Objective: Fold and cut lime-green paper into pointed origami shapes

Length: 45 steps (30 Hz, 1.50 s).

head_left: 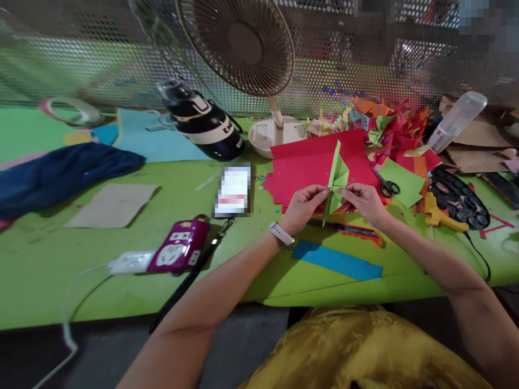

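Note:
A folded light-green paper piece (337, 175) is held upright above the table, with creased flaps along its length. My left hand (305, 205) pinches its left edge between thumb and fingers. On the opposite side, my right hand (363, 201) grips the right edge the same way. Behind the folded paper lies a stack of red paper sheets (302, 159). Just below my hands is an orange-edged box cutter (357, 231), partly hidden by the left hand. Nearer to me is a blue paper strip (336, 260).
Black scissors (389, 187) lie right of my hands, by a green paper sheet (405, 181) and a yellow glue gun (444, 217). A fan (278, 127), a black bottle (206, 127) and a heap of coloured paper (401, 124) stand behind. Leftward are a phone (233, 190) and a purple power strip (178, 246).

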Tool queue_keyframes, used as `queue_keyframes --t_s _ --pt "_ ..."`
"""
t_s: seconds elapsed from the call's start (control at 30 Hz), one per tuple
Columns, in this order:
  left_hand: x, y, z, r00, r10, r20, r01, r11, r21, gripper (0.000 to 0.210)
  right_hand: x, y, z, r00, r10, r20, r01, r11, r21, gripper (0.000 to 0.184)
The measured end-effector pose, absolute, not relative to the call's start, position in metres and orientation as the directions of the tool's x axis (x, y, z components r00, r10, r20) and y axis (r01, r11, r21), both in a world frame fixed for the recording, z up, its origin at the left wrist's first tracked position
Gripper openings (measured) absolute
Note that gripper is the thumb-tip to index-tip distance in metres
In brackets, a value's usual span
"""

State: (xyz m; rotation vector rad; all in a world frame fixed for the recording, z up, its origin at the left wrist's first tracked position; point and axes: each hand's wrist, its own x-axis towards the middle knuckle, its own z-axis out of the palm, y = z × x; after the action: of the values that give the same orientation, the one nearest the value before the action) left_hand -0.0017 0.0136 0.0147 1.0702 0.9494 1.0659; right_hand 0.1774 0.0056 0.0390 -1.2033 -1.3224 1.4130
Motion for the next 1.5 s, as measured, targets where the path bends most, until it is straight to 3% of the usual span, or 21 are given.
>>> queue_keyframes --t_s 0.63,1.17,1.5 --pt "-0.0003 0.0102 0.0168 0.205 0.978 -0.035 -0.112 0.059 0.992 0.047 0.175 0.005 0.0363 -0.163 0.98 -0.112 0.068 -0.102 -0.992 0.038" --pt "0.0005 0.0082 0.0201 0.202 0.977 -0.068 -0.137 0.097 0.986 0.045 0.1743 0.0053 0.031 -0.224 0.973 -0.055 0.037 -0.048 -0.998 0.047" --pt "-0.0003 0.0082 0.0224 0.219 0.975 -0.036 -0.128 0.066 0.99 0.041 0.1781 0.0079 0.0375 -0.264 0.95 -0.165 0.076 -0.15 -0.986 0.046"
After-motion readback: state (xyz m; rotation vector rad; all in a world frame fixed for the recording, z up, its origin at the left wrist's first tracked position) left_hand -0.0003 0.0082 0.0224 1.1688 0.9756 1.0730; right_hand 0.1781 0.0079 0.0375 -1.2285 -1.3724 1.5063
